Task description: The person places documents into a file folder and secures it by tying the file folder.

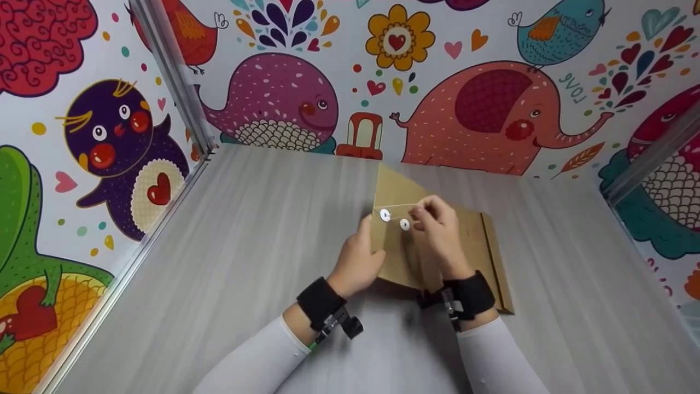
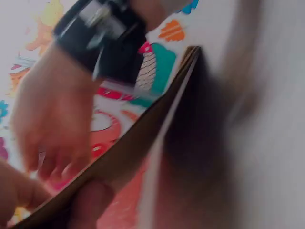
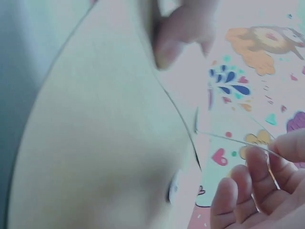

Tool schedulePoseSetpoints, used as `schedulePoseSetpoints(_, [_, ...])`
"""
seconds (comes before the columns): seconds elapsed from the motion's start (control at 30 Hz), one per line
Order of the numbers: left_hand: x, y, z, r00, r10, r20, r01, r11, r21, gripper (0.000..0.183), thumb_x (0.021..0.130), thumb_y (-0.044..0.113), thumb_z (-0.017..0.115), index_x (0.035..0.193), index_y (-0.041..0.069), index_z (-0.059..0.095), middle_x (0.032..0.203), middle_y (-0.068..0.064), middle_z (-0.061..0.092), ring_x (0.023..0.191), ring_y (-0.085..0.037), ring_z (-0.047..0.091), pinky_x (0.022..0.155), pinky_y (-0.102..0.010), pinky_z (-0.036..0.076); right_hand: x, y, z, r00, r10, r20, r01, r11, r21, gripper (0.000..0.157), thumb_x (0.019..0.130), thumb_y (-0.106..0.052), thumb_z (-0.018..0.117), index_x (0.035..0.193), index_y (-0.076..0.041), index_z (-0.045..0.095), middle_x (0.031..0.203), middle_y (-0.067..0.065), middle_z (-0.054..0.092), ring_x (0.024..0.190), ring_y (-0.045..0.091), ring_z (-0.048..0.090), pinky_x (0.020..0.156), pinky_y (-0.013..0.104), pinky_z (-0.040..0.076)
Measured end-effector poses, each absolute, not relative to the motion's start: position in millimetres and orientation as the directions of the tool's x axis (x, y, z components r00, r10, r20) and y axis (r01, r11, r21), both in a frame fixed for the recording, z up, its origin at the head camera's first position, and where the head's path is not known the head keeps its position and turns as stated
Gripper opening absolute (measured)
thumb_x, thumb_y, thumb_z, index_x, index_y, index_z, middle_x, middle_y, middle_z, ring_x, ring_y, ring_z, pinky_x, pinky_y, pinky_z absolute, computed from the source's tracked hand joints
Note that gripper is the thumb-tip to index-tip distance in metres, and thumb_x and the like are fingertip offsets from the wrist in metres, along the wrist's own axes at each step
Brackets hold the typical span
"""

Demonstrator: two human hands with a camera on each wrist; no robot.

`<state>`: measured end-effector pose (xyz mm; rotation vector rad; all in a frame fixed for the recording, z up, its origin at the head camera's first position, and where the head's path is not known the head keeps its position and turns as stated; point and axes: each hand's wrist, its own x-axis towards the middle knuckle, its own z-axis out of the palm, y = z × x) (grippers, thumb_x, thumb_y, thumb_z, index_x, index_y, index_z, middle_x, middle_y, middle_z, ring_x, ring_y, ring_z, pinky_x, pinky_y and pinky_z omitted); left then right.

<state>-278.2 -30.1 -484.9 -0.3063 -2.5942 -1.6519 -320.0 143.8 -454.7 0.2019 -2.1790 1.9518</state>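
Observation:
A brown kraft paper file envelope (image 1: 396,189) is tilted up off the table, its flap side toward me. Two white round buttons sit on it, the left one (image 1: 385,215) near the edge and the other (image 1: 404,224) a little right and lower. My left hand (image 1: 358,260) grips the envelope's left edge, thumb on the near face. With thumb and forefinger, my right hand (image 1: 440,235) pinches a thin string (image 3: 233,139), drawn taut from the left button. In the left wrist view the envelope's edge (image 2: 128,143) runs between the left fingers.
Under the envelope lies a grey wood-grain table (image 1: 262,246). Cartoon-printed panels (image 1: 361,82) stand along its back and sides, with a metal post (image 1: 178,82) at the back left corner. Black camera straps (image 1: 321,303) are on both wrists.

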Motion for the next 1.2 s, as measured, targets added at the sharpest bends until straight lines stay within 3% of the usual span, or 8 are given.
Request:
schedulePoseSetpoints(0.13, [-285, -53, -468, -0.981, 0.148, 0.127, 0.179, 0.419, 0.890, 0.078, 0.085, 0.002, 0.056, 0.156, 0.005, 0.025, 0.112, -0.023, 0.066, 0.060, -0.016, 0.048, 0.092, -0.044, 0.051, -319, 156, -441, -0.971, 0.111, 0.210, -0.225, -0.154, -0.962, 0.018, 0.102, -0.004, 0.049, 0.085, -0.009, 0.056, 0.081, 0.000, 0.060, 0.076, 0.012, 0.056, 0.064, 0.023, 0.048])
schedulePoseSetpoints(0.2, [-288, -64, -462, -0.981, 0.147, 0.130, 0.180, 0.412, 0.893, 0.076, 0.084, 0.002, 0.056, 0.155, 0.006, 0.028, 0.117, -0.018, 0.066, 0.063, -0.014, 0.050, 0.094, -0.042, 0.050, -319, 163, -436, -0.965, 0.144, 0.220, -0.248, -0.223, -0.943, 0.019, 0.102, -0.006, 0.050, 0.085, -0.011, 0.057, 0.077, -0.001, 0.056, 0.071, 0.011, 0.051, 0.060, 0.022, 0.043])
schedulePoseSetpoints(0.47, [-294, -93, -443, -0.983, 0.110, 0.144, 0.176, 0.396, 0.901, 0.072, 0.081, -0.001, 0.053, 0.150, 0.018, 0.041, 0.119, -0.003, 0.069, 0.097, -0.017, 0.061, 0.085, -0.033, 0.050, -323, 190, -426, -0.947, 0.246, 0.205, -0.263, -0.234, -0.936, 0.017, 0.098, -0.004, 0.058, 0.082, -0.008, 0.063, 0.072, 0.000, 0.055, 0.062, 0.011, 0.048, 0.052, 0.020, 0.042])
schedulePoseSetpoints(0.63, [-295, -103, -434, -0.984, 0.107, 0.141, 0.171, 0.385, 0.907, 0.074, 0.080, -0.002, 0.051, 0.150, 0.020, 0.041, 0.122, -0.002, 0.067, 0.098, -0.018, 0.060, 0.086, -0.034, 0.049, -325, 202, -424, -0.952, 0.274, 0.138, -0.211, -0.257, -0.943, 0.016, 0.097, -0.007, 0.061, 0.082, -0.007, 0.063, 0.074, 0.001, 0.057, 0.063, 0.011, 0.051, 0.053, 0.019, 0.047])
schedulePoseSetpoints(0.73, [-297, -110, -430, -0.982, 0.126, 0.139, 0.177, 0.374, 0.910, 0.075, 0.080, -0.003, 0.051, 0.150, 0.021, 0.040, 0.120, -0.004, 0.067, 0.088, -0.019, 0.061, 0.075, -0.033, 0.051, -325, 209, -424, -0.965, 0.233, 0.120, -0.177, -0.239, -0.955, 0.013, 0.096, -0.009, 0.064, 0.084, -0.006, 0.064, 0.075, 0.002, 0.058, 0.065, 0.011, 0.054, 0.055, 0.020, 0.050])
schedulePoseSetpoints(0.83, [-301, -117, -430, -0.980, 0.146, 0.136, 0.182, 0.376, 0.909, 0.075, 0.079, -0.004, 0.051, 0.149, 0.022, 0.041, 0.117, -0.004, 0.067, 0.082, -0.019, 0.061, 0.068, -0.030, 0.051, -326, 216, -428, -0.984, 0.140, 0.110, -0.129, -0.134, -0.983, 0.010, 0.094, -0.009, 0.067, 0.085, -0.005, 0.065, 0.075, 0.001, 0.061, 0.065, 0.010, 0.057, 0.057, 0.021, 0.052])
schedulePoseSetpoints(1.07, [-319, -133, -448, -0.979, 0.202, 0.028, 0.109, 0.401, 0.909, 0.071, 0.083, -0.003, 0.057, 0.148, 0.021, 0.043, 0.110, -0.008, 0.065, 0.079, -0.020, 0.061, 0.061, -0.028, 0.051, -337, 231, -459, -0.996, -0.085, 0.008, -0.036, 0.341, -0.939, 0.019, 0.095, -0.017, 0.067, 0.086, -0.002, 0.062, 0.074, -0.003, 0.061, 0.068, 0.009, 0.057, 0.062, 0.022, 0.051])
schedulePoseSetpoints(1.2, [-332, -136, -467, -0.984, 0.176, -0.009, 0.085, 0.521, 0.849, 0.058, 0.087, 0.005, 0.066, 0.143, 0.013, 0.049, 0.109, -0.009, 0.067, 0.083, -0.019, 0.063, 0.069, -0.029, 0.053, -345, 231, -483, -0.986, -0.134, -0.096, 0.020, 0.479, -0.878, 0.023, 0.095, -0.020, 0.068, 0.085, 0.000, 0.062, 0.075, 0.001, 0.059, 0.068, 0.016, 0.056, 0.062, 0.027, 0.050])
